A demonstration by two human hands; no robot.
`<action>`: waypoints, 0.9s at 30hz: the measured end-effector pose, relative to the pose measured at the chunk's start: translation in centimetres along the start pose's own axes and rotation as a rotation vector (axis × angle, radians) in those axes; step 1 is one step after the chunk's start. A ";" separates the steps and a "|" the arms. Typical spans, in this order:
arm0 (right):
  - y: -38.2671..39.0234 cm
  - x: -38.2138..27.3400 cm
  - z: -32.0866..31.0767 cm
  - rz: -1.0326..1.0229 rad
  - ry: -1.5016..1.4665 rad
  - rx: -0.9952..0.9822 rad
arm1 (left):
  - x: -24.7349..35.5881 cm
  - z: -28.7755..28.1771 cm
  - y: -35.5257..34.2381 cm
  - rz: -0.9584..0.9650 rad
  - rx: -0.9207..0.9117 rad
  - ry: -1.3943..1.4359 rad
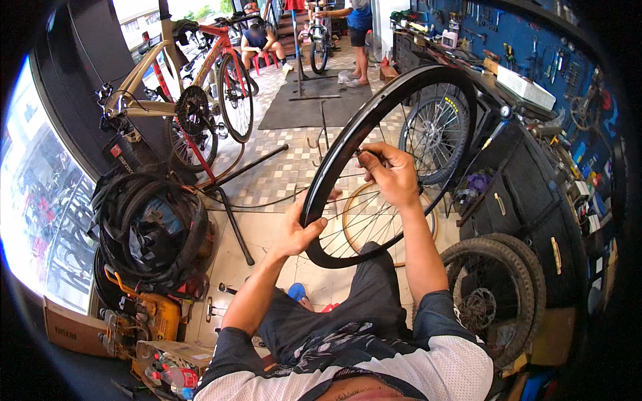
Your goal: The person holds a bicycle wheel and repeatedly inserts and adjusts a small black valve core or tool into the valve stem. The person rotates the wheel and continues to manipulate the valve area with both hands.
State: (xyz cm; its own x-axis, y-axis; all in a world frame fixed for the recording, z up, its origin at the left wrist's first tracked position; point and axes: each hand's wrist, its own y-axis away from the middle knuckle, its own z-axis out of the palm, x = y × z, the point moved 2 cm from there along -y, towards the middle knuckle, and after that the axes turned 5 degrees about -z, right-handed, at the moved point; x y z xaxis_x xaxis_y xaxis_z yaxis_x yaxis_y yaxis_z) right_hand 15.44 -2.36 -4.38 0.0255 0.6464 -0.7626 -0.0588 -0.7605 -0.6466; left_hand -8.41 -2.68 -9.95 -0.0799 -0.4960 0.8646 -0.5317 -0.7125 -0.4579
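Note:
A black deep-section bicycle wheel (pixel 374 101) with no tyre visible on it stands tilted upright in front of me, above my lap. My left hand (pixel 299 230) is closed around the lower left of its rim, with the thumb on the near side. At the rim's inner edge, higher up, the thumb and fingers of my right hand (pixel 390 175) pinch a small dark piece, too small to name. Thin dark spokes run from the rim toward the hub, partly behind my right forearm.
Knobby-tyred wheels (pixel 528 294) lean against black drawers (pixel 528 194) at the right. Tyres and tubes (pixel 150 227) are heaped at the left, beside a yellow machine (pixel 160 317). A red bike (pixel 221 60) hangs beyond. A tan-rimmed wheel (pixel 346 220) lies behind mine. People are farther back.

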 end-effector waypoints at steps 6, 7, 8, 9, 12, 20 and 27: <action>0.3 -0.1 1.2 -0.046 0.096 0.002 | 6.1 -1.5 -6.1 -0.141 -0.054 -0.197; 0.3 -0.3 1.7 -0.020 0.062 0.027 | 7.1 -1.6 -7.1 -0.179 -0.087 -0.195; 0.2 -0.4 2.0 0.006 0.026 0.050 | 7.7 -1.6 -7.7 -0.217 -0.120 -0.192; 0.0 0.5 2.1 -0.020 -0.001 0.058 | 6.6 -1.4 -7.8 -0.139 -0.069 -0.145; 0.1 1.2 2.1 -0.045 0.091 0.107 | 4.8 -1.2 -7.7 -0.144 -0.036 -0.056; 1.6 1.6 2.9 -0.661 0.807 0.154 | 5.2 -0.6 -7.4 -0.079 0.050 -0.083; 1.3 2.1 0.8 -0.336 0.431 -0.059 | 6.0 -0.9 -7.1 0.009 0.028 -0.213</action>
State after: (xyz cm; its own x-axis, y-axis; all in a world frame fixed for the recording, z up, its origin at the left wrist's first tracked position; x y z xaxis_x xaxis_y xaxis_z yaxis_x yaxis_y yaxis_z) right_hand 14.62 -1.94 -6.82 0.4403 0.7800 -0.4446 0.0785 -0.5267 -0.8464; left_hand -5.87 -0.19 -1.32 0.0973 -0.5942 0.7984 -0.5082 -0.7194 -0.4735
